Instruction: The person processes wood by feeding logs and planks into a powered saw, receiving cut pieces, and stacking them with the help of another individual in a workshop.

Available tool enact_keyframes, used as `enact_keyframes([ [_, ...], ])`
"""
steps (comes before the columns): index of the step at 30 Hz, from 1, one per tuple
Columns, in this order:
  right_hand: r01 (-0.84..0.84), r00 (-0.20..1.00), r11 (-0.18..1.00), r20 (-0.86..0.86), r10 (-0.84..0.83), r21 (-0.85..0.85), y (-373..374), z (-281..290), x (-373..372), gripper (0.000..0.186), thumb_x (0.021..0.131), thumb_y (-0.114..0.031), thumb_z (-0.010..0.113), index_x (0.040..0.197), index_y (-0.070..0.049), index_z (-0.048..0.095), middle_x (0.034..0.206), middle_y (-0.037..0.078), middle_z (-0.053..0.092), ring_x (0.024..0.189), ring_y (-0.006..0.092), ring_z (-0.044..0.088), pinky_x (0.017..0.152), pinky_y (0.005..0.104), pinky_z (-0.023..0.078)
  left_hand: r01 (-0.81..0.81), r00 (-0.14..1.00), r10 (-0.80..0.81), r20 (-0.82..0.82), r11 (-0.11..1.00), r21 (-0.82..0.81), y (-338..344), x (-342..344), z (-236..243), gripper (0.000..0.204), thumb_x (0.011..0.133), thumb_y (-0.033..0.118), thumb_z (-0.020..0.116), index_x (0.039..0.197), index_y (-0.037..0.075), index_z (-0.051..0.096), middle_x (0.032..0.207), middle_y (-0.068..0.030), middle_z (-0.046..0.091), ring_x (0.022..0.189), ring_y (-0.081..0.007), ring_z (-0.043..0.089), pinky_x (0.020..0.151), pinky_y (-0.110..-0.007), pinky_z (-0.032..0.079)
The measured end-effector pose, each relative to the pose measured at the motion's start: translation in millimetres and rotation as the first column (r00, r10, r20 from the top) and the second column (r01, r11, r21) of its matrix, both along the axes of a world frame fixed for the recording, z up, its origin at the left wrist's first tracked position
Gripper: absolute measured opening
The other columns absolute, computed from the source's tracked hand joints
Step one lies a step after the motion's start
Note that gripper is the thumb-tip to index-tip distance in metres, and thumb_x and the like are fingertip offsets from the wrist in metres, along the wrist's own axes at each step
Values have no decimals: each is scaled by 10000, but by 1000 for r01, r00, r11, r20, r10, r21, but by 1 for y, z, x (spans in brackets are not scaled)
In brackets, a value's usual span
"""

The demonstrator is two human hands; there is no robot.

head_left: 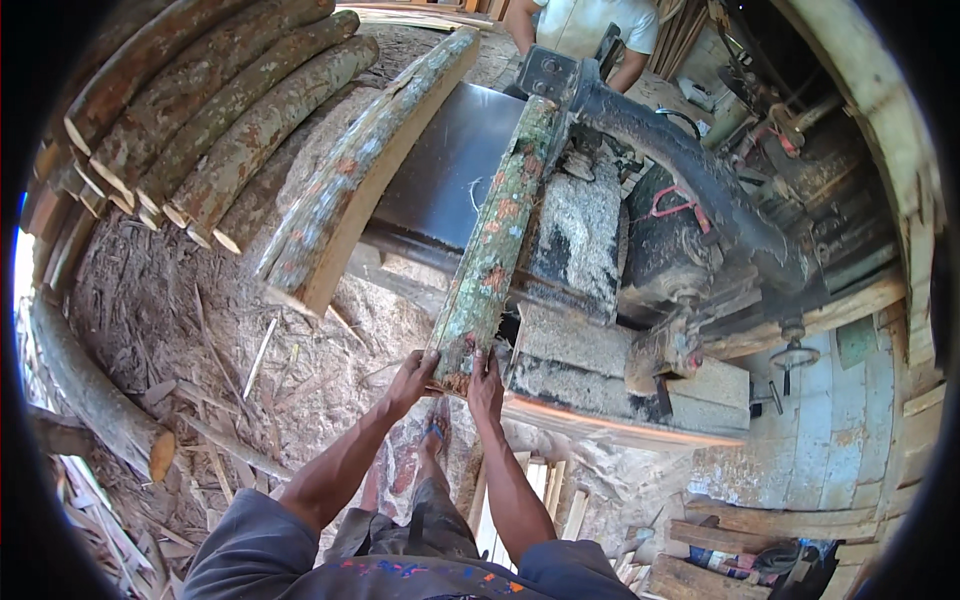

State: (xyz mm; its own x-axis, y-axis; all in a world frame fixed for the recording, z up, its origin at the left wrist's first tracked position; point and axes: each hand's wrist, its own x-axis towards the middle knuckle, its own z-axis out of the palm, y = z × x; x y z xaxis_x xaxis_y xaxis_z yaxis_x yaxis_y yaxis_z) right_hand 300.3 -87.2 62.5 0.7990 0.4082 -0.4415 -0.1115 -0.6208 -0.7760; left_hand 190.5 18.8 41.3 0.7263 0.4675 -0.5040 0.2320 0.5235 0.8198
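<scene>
A long bark-covered log, mottled green with orange patches, lies on the metal saw table and points away from me. Its near end sits between my two hands. On the left side of that end is my left hand, gripping the edge. My right hand holds the right side, fingers along the bark. The log's far end reaches the dark head of the sawing machine; any blade there is hidden. Left of it, a second log with a flat sawn face rests partly against the table.
Stacked logs fill the far left. Across the machine stands another person, arms by the saw head. A curved machine arm and sawdust-covered bed lie to the right. Wood scraps and a bent log litter the sawdust floor.
</scene>
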Motion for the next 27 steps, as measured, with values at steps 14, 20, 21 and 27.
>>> enact_keyframes([
  [14,-34,983,999,178,36,-11,-194,-10,-293,648,930,-576,288,1368,-109,384,1112,271,583,1007,467,552,824,483,451,-30,999,29,40,1000,9,-193,-292,-12,451,943,409,483,1135,1,452,919,-73,547,740,-139,576,625,-300,519],
  [20,-510,718,842,453,529,-176,-277,-16,-449,552,923,-341,449,1352,-16,326,1148,375,482,1018,507,531,791,458,480,-59,989,68,-130,996,69,-260,-461,27,405,949,365,495,1127,1,476,903,-30,521,789,-96,482,675,-229,431],
  [21,-591,455,748,642,618,-301,-292,-29,-478,512,927,-228,492,1346,5,313,1145,400,456,1024,512,527,768,440,498,-16,986,27,-167,998,66,-268,-494,46,408,951,364,489,1137,0,476,916,-30,525,814,-99,478,709,-240,425],
  [27,-108,980,960,-136,146,260,-307,-3,-508,531,915,-291,553,1336,-27,366,1308,267,423,1134,330,518,922,382,425,-64,975,62,-216,998,-3,-306,-529,27,348,944,261,529,1171,6,460,990,-65,560,943,-111,494,813,-284,418],
])
